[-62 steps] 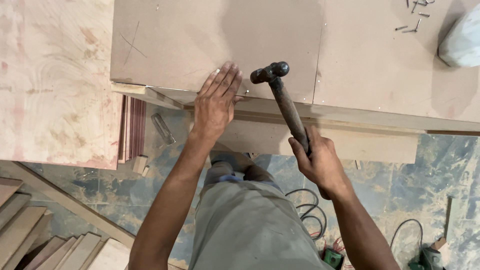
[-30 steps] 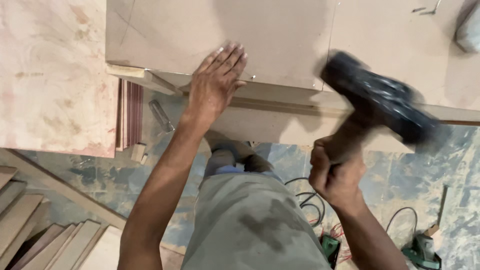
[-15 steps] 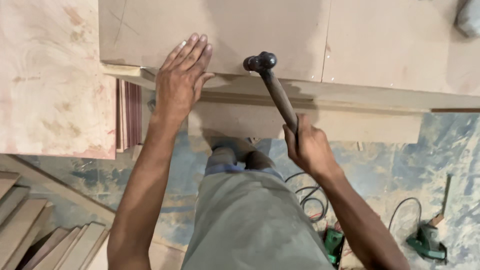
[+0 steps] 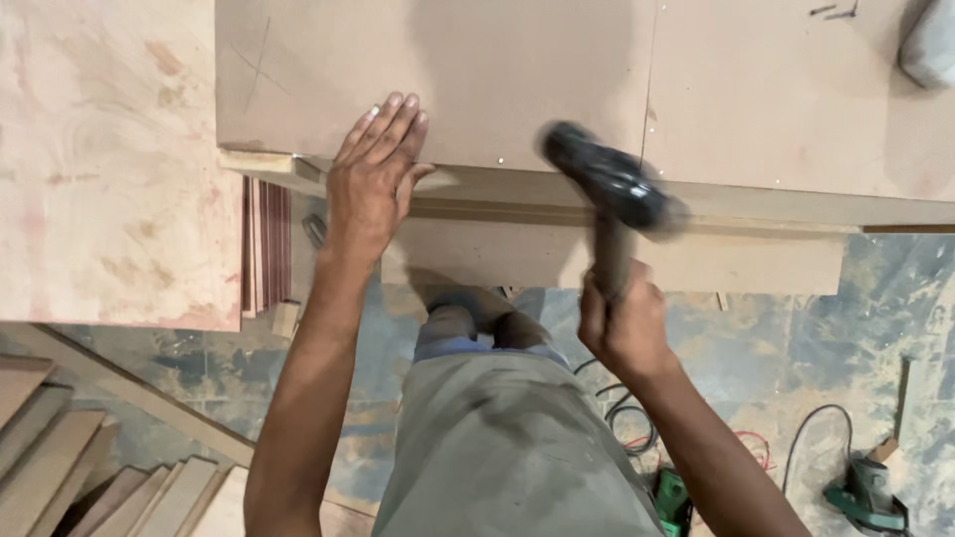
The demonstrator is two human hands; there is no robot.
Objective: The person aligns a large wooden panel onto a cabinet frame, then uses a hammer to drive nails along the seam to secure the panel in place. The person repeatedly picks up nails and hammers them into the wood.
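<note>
- Gripping a hammer (image 4: 609, 194) by its handle, the right hand (image 4: 622, 323) is closed in a fist; the dark head is blurred, just above the board's front edge
- Pressing flat with fingers together, the left hand (image 4: 373, 184) lies open on the brown board (image 4: 477, 80) near that edge
- Below, a mottled blue floor (image 4: 776, 338) with cables (image 4: 622, 413) and a green power tool (image 4: 865, 492)
- At left, a pale plywood sheet (image 4: 99, 169)

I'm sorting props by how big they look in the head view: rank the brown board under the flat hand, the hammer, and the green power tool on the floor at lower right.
1. Brown board, by far the largest.
2. Hammer, though motion-blurred and nearer the camera.
3. Green power tool, smallest; it lies farther away, so its true size against the hammer is unsure.
</note>
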